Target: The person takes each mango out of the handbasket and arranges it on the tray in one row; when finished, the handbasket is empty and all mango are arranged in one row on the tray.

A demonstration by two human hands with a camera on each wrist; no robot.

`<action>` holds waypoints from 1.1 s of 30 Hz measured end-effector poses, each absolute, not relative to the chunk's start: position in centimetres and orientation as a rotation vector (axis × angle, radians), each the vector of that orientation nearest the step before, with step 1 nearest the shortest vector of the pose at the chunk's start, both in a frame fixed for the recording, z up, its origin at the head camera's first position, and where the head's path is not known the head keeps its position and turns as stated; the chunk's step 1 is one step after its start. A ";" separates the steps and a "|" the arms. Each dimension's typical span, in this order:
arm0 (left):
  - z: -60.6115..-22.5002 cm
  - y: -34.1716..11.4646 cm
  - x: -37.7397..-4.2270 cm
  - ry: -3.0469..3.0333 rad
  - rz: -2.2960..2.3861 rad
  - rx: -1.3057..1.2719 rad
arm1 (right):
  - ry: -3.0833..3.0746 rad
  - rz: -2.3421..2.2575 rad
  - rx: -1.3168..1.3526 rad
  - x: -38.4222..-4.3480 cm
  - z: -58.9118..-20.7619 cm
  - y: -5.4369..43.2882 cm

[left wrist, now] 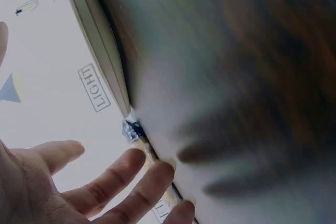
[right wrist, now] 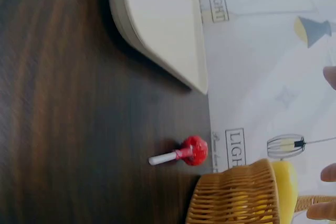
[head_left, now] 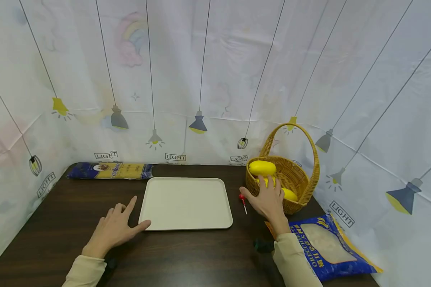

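Observation:
My right hand (head_left: 267,201) reaches over the near rim of a wicker basket (head_left: 310,191), its fingers spread. Inside the basket lie several smooth, yellow, oval things (head_left: 262,168), partly hidden by the fingers; whether the fingertips touch one I cannot tell. A red lollipop (right wrist: 194,150) with a white stick lies on the table beside the basket. My left hand (head_left: 113,231) hovers at the left edge of a cream tray (head_left: 186,203), holding nothing, fingers apart. In the left wrist view the fingers (left wrist: 149,187) are loosely extended.
A blue and yellow pasta packet (head_left: 109,170) lies at the back left of the dark table (head_left: 186,255). Near my right sleeve is a blue bag of orecchiette (head_left: 330,247). A printed curtain (head_left: 179,79) stands behind the table. The basket's tall handle (head_left: 314,159) arches upward.

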State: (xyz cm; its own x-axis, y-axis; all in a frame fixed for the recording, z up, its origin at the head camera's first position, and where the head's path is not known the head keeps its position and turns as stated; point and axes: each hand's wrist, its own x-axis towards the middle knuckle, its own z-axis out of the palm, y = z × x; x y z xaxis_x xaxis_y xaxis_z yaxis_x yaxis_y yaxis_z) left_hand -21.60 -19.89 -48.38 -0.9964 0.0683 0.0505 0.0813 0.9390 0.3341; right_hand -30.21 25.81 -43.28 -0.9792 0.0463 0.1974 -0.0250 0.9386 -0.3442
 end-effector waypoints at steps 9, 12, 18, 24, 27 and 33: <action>-48.5 -19.7 -22.4 -3.100 -0.688 -0.197 | -2.866 0.552 -0.068 -32.1 -41.7 27.2; -48.7 -19.9 -22.6 -3.129 -0.719 -0.203 | -2.849 0.558 -0.074 -32.7 -41.3 27.3; -49.2 -20.0 -23.1 -3.160 -0.830 -0.264 | -2.851 0.539 -0.081 -34.1 -41.0 27.7; -49.3 -19.9 -23.1 -3.166 -0.912 -0.267 | -2.880 0.517 -0.102 -35.6 -40.9 28.0; -49.4 -19.7 -23.1 -3.161 -0.934 -0.267 | -2.912 0.502 -0.105 -36.2 -40.9 28.2; -49.4 -19.6 -23.2 -3.148 -0.931 -0.274 | -2.973 0.475 -0.115 -37.8 -40.9 28.6</action>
